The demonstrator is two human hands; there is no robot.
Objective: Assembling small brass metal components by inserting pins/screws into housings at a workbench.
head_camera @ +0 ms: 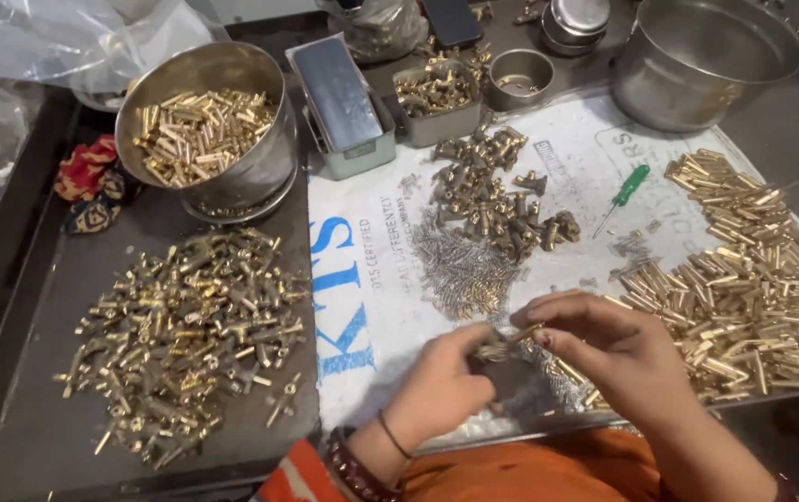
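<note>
In the head view, the tabletop [232,218] is a dark metal surface, with a white printed sack [372,279] spread flat over its middle and right part. At the lower centre of the frame the left hand [441,386] is curled, its fingers pressed together around a small brass fitting [492,350]. The right hand [604,349] meets it from the right, thumb and forefinger pinching a slim brass pin [522,332] whose end touches the fitting. Both hands hover just above the sack.

On the right of the frame a large heap of brass tubes [753,279] lies on the sack. A green-handled screwdriver [624,195] rests just left of that heap. At the centre is a pile of darker brass fittings [497,191], and below it a patch of thin silvery pins [460,270]. At the lower left a broad pile of assembled brass parts [186,335] sits on the bare tabletop. A steel bowl of brass tubes [204,125] stands at the upper left, beside a rectangular metal tin [339,102]. A large steel pot [706,56] fills the upper right. Clear plastic bags [56,42] crowd the upper left corner. Orange cloth [530,474] shows at the bottom edge.
</note>
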